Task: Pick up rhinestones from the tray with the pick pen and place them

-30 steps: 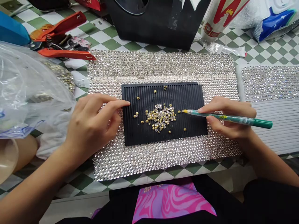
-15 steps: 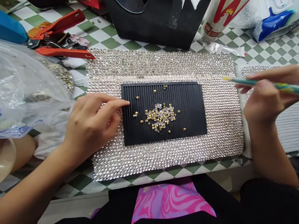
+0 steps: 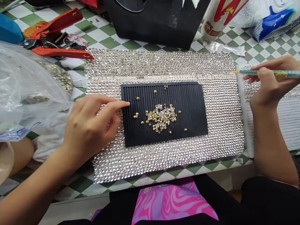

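A black ridged tray [image 3: 192, 106] lies on a sparkling rhinestone sheet [image 3: 222, 125]. Small gold-backed and clear stones [image 3: 161, 117] are heaped near the tray's middle, with several loose ones around them. My left hand [image 3: 93, 122] rests at the tray's left edge, its index fingertip on the rim and its thumb and other fingers bent, none of them holding anything. Over on the right, my right hand [image 3: 273, 78] grips a teal pen-like stick [image 3: 284, 74] with a yellow tip pointing left, above a second sheet with rows of stones [image 3: 286, 112].
Orange-handled pliers [image 3: 61, 53] and a clear plastic bag [image 3: 30, 84] are at the left. Behind the sheet stand a black box [image 3: 154, 25] and a white-and-red can [image 3: 214, 22]. A small tube [image 3: 234, 50] and a blue-and-white packet [image 3: 274, 22] lie at the back right.
My right hand has moved a little to the right with the stick, which is now nearly level. My left hand stays at the tray's edge.
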`<state>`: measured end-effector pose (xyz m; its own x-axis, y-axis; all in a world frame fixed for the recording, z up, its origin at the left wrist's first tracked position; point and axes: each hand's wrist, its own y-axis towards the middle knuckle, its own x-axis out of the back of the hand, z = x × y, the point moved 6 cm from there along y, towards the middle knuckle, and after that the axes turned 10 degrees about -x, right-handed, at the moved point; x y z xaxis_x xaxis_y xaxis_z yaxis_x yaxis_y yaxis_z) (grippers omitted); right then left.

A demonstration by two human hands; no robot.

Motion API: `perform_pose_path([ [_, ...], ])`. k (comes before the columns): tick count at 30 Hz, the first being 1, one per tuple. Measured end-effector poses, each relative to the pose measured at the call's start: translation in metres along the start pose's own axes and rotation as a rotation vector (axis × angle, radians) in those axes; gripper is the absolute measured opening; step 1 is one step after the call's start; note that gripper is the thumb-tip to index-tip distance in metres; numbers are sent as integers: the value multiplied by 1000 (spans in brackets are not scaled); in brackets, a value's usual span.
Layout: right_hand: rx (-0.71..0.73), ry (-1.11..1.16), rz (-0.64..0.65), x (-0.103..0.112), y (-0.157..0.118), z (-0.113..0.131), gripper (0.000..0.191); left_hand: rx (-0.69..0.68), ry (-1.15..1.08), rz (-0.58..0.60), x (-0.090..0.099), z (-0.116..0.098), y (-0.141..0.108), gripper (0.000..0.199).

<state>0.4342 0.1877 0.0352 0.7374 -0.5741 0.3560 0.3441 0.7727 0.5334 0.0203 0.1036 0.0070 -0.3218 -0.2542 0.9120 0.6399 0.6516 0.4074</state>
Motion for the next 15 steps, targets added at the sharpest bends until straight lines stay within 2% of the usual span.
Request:
perform_pose_path([
  [8, 17, -13, -22, -2, -2, 3, 19, -13, 17, -6, 0, 1, 0, 31],
  [15, 11, 31, 26, -2, 0, -3, 22, -22, 26, -6, 2, 0, 0, 30],
])
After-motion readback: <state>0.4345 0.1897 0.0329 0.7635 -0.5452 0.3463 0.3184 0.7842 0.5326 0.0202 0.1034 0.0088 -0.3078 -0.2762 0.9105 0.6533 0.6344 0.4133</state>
